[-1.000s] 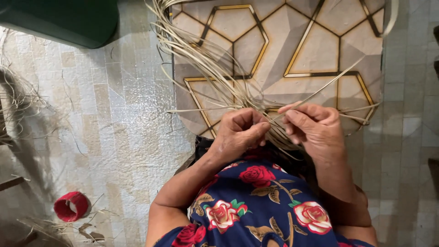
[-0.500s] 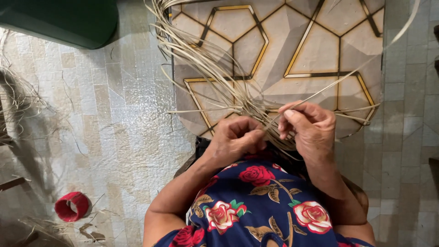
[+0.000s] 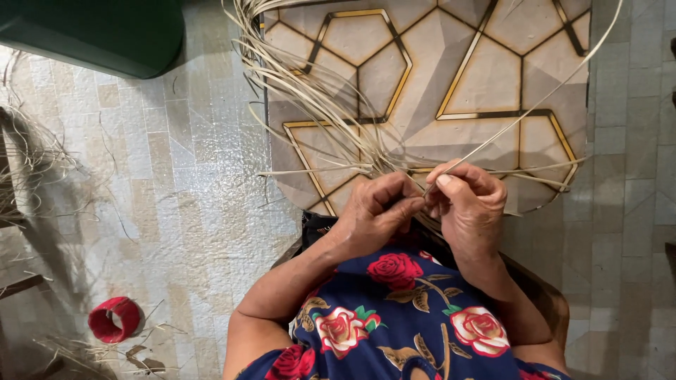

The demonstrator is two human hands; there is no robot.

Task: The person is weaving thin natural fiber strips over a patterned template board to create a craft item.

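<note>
Both hands meet close together over the person's lap. The left hand (image 3: 377, 211) is closed, its fingertips pinching pale straw strands (image 3: 317, 105) where they converge. The right hand (image 3: 468, 204) is also closed, thumb and forefinger gripping a single long strand (image 3: 535, 105) that rises away to the upper right. The strands fan out from the hands to the upper left, lying across a patterned board (image 3: 465, 77) with gold-edged hexagons, which rests on the tiled floor (image 3: 176, 197).

Containers: a dark green bin (image 3: 91, 32) stands at the upper left, well apart from the hands; its contents cannot be seen. A red ring-shaped spool (image 3: 114, 319) lies on the floor at lower left, among loose straw scraps (image 3: 141, 355). More loose fibres lie at the left edge.
</note>
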